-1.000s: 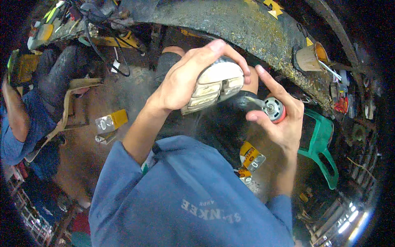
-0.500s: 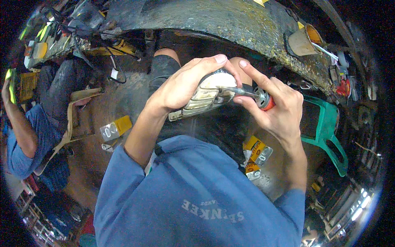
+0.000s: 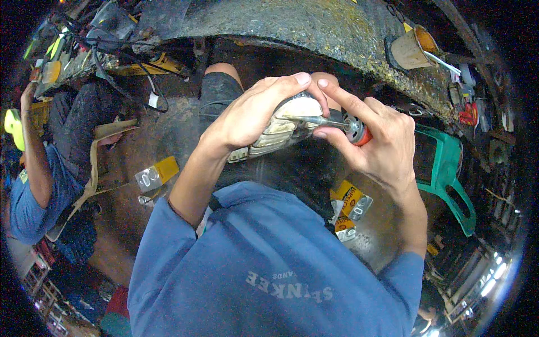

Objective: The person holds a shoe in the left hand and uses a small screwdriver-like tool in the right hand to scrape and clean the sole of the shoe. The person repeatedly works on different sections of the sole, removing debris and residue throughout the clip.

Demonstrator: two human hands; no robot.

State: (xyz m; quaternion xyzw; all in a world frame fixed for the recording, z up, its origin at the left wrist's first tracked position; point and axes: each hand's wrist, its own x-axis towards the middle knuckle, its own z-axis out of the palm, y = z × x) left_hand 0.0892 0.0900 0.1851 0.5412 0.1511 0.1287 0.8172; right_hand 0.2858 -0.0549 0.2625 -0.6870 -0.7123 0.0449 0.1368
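Observation:
My left hand [image 3: 247,112] is closed around a shoe [image 3: 275,135], its cream, grooved sole turned up toward me, and the thumb curls over the far end. A bit of dark upper shows past that end. In my right hand [image 3: 382,135] is a hand tool with a slim, tapered metal shaft [image 3: 323,120] and a round red-and-grey handle [image 3: 358,132]. The thumb and index finger pinch around its front part, while the palm hides the back of the handle. The shaft's tip rests against the sole near the left fingers. Both hands are above my knees.
A worn, stained workbench [image 3: 269,22] curves across the far side, with a beige bucket [image 3: 412,50] on its right. At right stands a green plastic chair [image 3: 443,168]. Yellow blister packs [image 3: 351,202] lie on the floor. Another person [image 3: 42,185] sits at the left; cables [image 3: 129,70] hang nearby.
The tool's tip has slid a little left along the sole, and its shaft lies flatter. My hands keep their grips. The person at left has moved an arm toward the bench.

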